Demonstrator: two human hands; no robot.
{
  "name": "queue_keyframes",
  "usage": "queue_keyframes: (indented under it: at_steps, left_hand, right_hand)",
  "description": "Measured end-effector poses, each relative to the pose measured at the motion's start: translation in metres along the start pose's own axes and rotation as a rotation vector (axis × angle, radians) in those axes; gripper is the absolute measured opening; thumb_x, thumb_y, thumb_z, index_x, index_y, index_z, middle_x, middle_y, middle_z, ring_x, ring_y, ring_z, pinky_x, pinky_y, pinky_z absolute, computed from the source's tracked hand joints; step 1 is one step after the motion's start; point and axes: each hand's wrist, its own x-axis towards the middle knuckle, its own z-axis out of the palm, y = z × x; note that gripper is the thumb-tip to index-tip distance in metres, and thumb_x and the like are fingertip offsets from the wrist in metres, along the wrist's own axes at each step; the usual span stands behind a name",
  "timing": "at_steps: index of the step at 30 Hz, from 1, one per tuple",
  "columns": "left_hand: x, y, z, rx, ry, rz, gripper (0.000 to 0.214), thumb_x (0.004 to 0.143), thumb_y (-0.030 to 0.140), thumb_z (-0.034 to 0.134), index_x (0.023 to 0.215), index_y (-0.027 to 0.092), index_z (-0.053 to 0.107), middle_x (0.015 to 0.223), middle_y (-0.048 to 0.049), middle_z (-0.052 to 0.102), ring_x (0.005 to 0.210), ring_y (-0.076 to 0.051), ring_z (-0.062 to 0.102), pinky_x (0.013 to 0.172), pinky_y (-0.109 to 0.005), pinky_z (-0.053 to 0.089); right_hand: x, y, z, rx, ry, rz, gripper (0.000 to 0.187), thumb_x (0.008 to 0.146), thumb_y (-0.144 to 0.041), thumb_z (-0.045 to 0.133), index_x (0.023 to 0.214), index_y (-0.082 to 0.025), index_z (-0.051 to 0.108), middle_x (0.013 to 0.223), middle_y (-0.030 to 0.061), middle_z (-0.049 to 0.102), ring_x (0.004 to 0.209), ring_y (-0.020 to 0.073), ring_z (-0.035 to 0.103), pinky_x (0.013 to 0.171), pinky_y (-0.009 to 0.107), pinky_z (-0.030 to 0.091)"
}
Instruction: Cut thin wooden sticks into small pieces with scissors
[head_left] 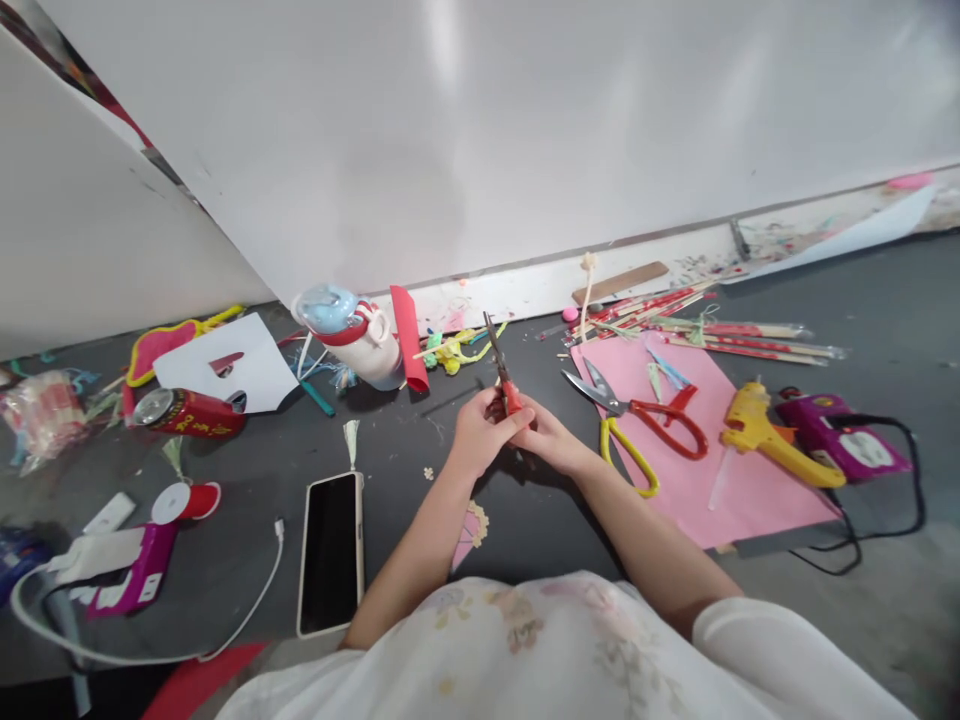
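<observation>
My left hand point(478, 432) and my right hand point(551, 437) meet in front of me above the dark table, fingers closed together around a red-handled tool point(510, 394). Its dark, narrow metal end points up and away from me; whether it is scissors or pliers I cannot make out. My fingers hide most of the handles. Just right of my right hand lie large open scissors point(626, 407) with one red and one yellow handle loop, partly on a pink sheet point(720, 490). Under my left forearm sits a small pink piece with a scalloped tan edge point(471, 533).
A phone point(331, 555), a red can point(191, 413), a thread spool point(185, 502) and a white cable are on the left. A white bottle point(360, 345) stands at the back. On the right are a yellow glue gun point(772, 435), a purple box point(844, 435) and wrapped sticks point(750, 345).
</observation>
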Motion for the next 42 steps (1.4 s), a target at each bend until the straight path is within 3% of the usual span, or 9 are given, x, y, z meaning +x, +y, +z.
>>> queue_keyframes:
  at_steps: [7,12,13,15,18,21,29,38,42]
  left_hand:
    - [0.002,-0.005,-0.003,0.032,-0.001,-0.035,0.043,0.063,0.036,0.077,0.098,0.015,0.064,0.093,-0.0045,0.070,0.087,-0.018,0.066,0.083,-0.030,0.051]
    - [-0.001,0.000,-0.009,0.333,-0.058,0.011,0.042,0.077,0.049,0.065,0.102,0.015,0.062,0.097,-0.0084,0.069,0.088,-0.019,0.066,0.082,-0.032,0.052]
    - [-0.003,0.004,-0.012,0.421,-0.032,0.062,0.045,0.079,0.050,0.063,0.107,0.015,0.061,0.104,-0.0101,0.068,0.091,-0.020,0.066,0.084,-0.033,0.052]
    - [-0.007,0.016,-0.016,0.637,0.158,0.233,0.053,0.079,0.048,0.065,0.120,0.017,0.055,0.119,-0.0129,0.062,0.099,-0.021,0.064,0.089,-0.035,0.050]
    - [-0.011,0.033,-0.024,0.969,0.424,0.572,0.037,0.087,0.037,0.056,0.118,0.016,0.057,0.115,-0.0128,0.063,0.108,-0.022,0.058,0.098,-0.039,0.044]
    - [-0.007,0.041,-0.033,1.174,0.514,0.740,0.031,0.091,0.028,0.047,0.118,0.017,0.059,0.115,-0.0129,0.063,0.114,-0.024,0.054,0.102,-0.041,0.039]
    - [-0.003,0.037,-0.054,1.273,0.537,0.697,0.031,0.094,0.031,0.043,0.114,0.016,0.060,0.107,-0.0129,0.067,0.100,-0.022,0.062,0.091,-0.037,0.046]
    - [-0.005,0.021,-0.070,1.160,0.583,0.706,0.024,0.093,0.025,0.044,0.096,0.019,0.067,0.091,-0.0064,0.071,0.085,-0.016,0.065,0.081,-0.030,0.050]
    - [-0.006,0.020,-0.072,1.138,0.508,0.706,0.024,0.091,0.021,0.043,0.097,0.018,0.066,0.090,-0.0062,0.071,0.085,-0.015,0.065,0.080,-0.027,0.050]
  right_hand:
    - [-0.002,-0.003,0.004,0.019,0.011,0.094,0.047,0.081,-0.042,0.064,0.120,-0.021,0.047,0.072,-0.0029,0.050,0.052,0.0086,0.040,0.044,0.021,0.036]
    - [-0.002,-0.009,0.008,0.028,0.082,0.171,0.036,0.078,-0.042,0.065,0.102,-0.020,0.049,0.067,-0.0045,0.046,0.052,0.0090,0.040,0.043,0.021,0.033]
    - [-0.002,-0.010,0.007,0.021,0.101,0.165,0.035,0.076,-0.041,0.066,0.098,-0.020,0.049,0.069,-0.0046,0.045,0.054,0.0089,0.040,0.046,0.021,0.034]
    - [-0.003,-0.011,0.006,-0.010,0.133,0.146,0.037,0.074,-0.040,0.070,0.093,-0.020,0.046,0.071,-0.0053,0.043,0.057,0.0082,0.038,0.050,0.021,0.033]
    - [-0.004,-0.012,0.005,-0.091,0.117,0.137,0.039,0.073,-0.043,0.070,0.090,-0.020,0.043,0.070,-0.0069,0.037,0.058,0.0079,0.033,0.051,0.021,0.030]
    - [-0.006,-0.017,0.009,-0.151,0.060,0.137,0.040,0.074,-0.045,0.069,0.087,-0.020,0.040,0.067,-0.0078,0.032,0.057,0.0076,0.030,0.051,0.022,0.027]
    - [-0.017,-0.035,0.016,-0.332,-0.036,0.144,0.036,0.080,-0.049,0.063,0.093,-0.020,0.045,0.069,-0.0054,0.042,0.059,0.0097,0.038,0.055,0.023,0.031]
    - [-0.015,-0.044,-0.009,-0.454,-0.249,0.143,0.025,0.095,-0.034,0.041,0.115,-0.020,0.047,0.095,0.0032,0.058,0.087,0.0182,0.052,0.080,0.031,0.041]
    - [-0.015,-0.035,-0.016,-0.380,-0.305,0.130,0.033,0.093,-0.039,0.045,0.120,-0.019,0.044,0.090,0.0029,0.054,0.078,0.0162,0.050,0.072,0.029,0.042]
